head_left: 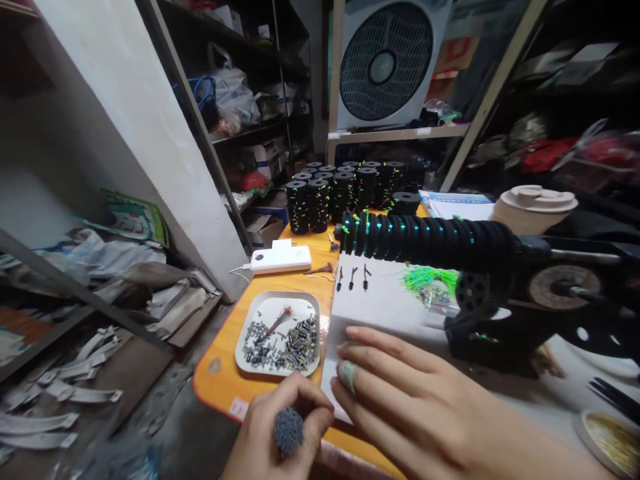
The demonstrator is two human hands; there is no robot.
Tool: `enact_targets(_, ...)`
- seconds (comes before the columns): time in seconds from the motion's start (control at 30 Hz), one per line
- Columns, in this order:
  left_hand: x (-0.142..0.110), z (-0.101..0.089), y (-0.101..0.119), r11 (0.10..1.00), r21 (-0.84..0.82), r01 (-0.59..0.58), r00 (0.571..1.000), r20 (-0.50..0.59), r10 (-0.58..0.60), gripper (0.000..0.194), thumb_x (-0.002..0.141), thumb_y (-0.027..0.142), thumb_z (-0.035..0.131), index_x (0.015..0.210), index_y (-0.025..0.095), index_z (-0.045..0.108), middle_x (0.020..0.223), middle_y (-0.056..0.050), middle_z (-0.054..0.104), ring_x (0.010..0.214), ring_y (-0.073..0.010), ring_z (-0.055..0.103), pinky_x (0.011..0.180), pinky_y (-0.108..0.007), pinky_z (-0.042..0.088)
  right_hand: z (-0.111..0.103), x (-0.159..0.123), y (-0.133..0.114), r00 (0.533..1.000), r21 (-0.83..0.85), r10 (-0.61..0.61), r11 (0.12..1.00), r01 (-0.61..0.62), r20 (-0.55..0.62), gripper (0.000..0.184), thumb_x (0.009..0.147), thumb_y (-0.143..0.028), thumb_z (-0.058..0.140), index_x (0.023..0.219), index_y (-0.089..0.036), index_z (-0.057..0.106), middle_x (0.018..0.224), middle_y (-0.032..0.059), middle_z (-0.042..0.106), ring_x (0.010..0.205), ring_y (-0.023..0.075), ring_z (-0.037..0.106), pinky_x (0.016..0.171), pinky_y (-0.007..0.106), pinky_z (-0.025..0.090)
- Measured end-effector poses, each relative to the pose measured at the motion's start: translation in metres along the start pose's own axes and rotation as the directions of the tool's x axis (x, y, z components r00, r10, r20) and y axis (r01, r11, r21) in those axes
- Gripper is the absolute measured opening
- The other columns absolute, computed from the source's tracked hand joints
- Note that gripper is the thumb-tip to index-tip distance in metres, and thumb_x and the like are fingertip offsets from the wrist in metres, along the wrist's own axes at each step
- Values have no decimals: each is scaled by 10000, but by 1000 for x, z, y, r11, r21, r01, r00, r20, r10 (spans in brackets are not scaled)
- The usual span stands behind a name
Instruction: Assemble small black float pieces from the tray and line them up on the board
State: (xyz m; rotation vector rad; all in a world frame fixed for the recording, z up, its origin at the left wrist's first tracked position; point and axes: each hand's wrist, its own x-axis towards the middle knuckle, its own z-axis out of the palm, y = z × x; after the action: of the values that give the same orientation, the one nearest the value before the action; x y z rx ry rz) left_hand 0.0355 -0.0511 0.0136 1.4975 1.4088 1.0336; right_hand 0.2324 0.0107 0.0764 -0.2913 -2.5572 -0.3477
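My left hand [280, 433], at the bottom middle, is closed around a brush-like bundle [289, 432] with a round, dark grey bristly end pointing up. Stretched out over white paper [380, 303], my right hand [405, 393] lies with its fingers extended; a pale green wrap [347, 375] covers one finger. Just beyond my left hand is a white tray [243, 363] of small grey and dark cylindrical parts [300, 340], with a thin brown, orange-tipped stick [274, 325] among them. Three small dark pieces [352, 277] stand out in a row on the paper.
A dark ribbed roller [430, 237] with green strands is mounted on a black machine at right. Several black spools [345, 193] stand at the back. A white power bank [281, 258], bright green strands [434, 280], a lidded cup [533, 207] and black tweezers [617, 399] are also around.
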Motion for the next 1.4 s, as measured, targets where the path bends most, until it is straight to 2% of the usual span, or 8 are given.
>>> enact_targets(0.1, 26, -28, -1, 976, 216, -24, 999, 53, 13, 223, 937, 344, 527, 792, 227, 649, 753, -9, 664, 754, -194, 626, 734, -276, 461, 10, -3, 3, 1000, 59, 8, 998, -9, 9, 464, 1043, -109, 293, 846, -130, 713, 750, 58, 682, 687, 199, 602, 821, 388, 507)
enact_targets(0.2, 65, -49, -12, 863, 496, -95, 993, -16, 118, 177, 937, 312, 533, 952, 205, 673, 1023, -83, 674, 993, -253, 629, 909, -360, 443, 15, -8, 5, 998, 106, 21, 994, -28, 65, 396, 1023, -85, 310, 888, -128, 680, 719, 50, 613, 605, 183, 495, 583, 342, 409)
enact_targets(0.3, 93, -59, -26, 819, 572, -50, 994, -55, 99, 95, 850, 258, 635, 892, 174, 649, 1046, -147, 621, 998, -343, 605, 910, -472, 424, 20, -11, 6, 992, 129, 116, 984, -121, 40, 338, 1013, -125, 364, 828, -135, 647, 701, 46, 557, 602, 179, 435, 558, 324, 342)
enact_targets(0.43, 96, -59, -26, 817, 575, -46, 989, -87, 117, 86, 839, 168, 583, 762, 206, 576, 943, -123, 610, 910, -335, 606, 848, -469, 427, 27, -12, 6, 968, 208, 251, 948, -241, -24, 226, 957, -79, 459, 831, -127, 641, 686, 24, 510, 591, 159, 403, 536, 296, 304)
enact_targets(0.77, 46, -13, -14, 998, 11, -60, 980, -192, 61, 205, 966, 388, 513, 988, 204, 600, 822, -27, 693, 813, -181, 669, 753, -290, 526, 36, -8, 7, 863, 585, 504, 695, -417, 17, 141, 953, -116, 558, 955, -149, 694, 737, 1, 533, 609, 88, 499, 556, 199, 365)
enact_targets(0.93, 25, 17, -16, 810, -585, -41, 973, -208, -101, 232, 852, 419, 721, 900, 196, 681, 760, -16, 684, 708, -119, 613, 666, -196, 503, 34, -3, 0, 841, 682, 541, 612, -401, 10, 115, 916, -111, 604, 874, -152, 703, 671, -12, 565, 591, 84, 509, 537, 190, 369)
enact_targets(1.13, 7, 34, -15, 752, -655, -79, 963, -244, -112, 205, 891, 386, 692, 859, 183, 709, 696, 1, 654, 539, -43, 445, 527, -126, 377, 37, -4, -3, 723, 741, 682, 428, -517, 110, 146, 935, -186, 591, 838, -167, 698, 739, 22, 666, 670, 125, 589, 624, 231, 454)
enact_targets(1.4, -4, 50, -5, 871, -483, -87, 908, -398, -131, 217, 868, 432, 697, 877, 216, 708, 782, -4, 672, 730, -140, 595, 692, -212, 494, 41, -4, -9, 773, 737, 625, 471, -486, 111, 117, 887, -160, 651, 831, -181, 752, 664, -10, 589, 592, 99, 491, 542, 214, 381)
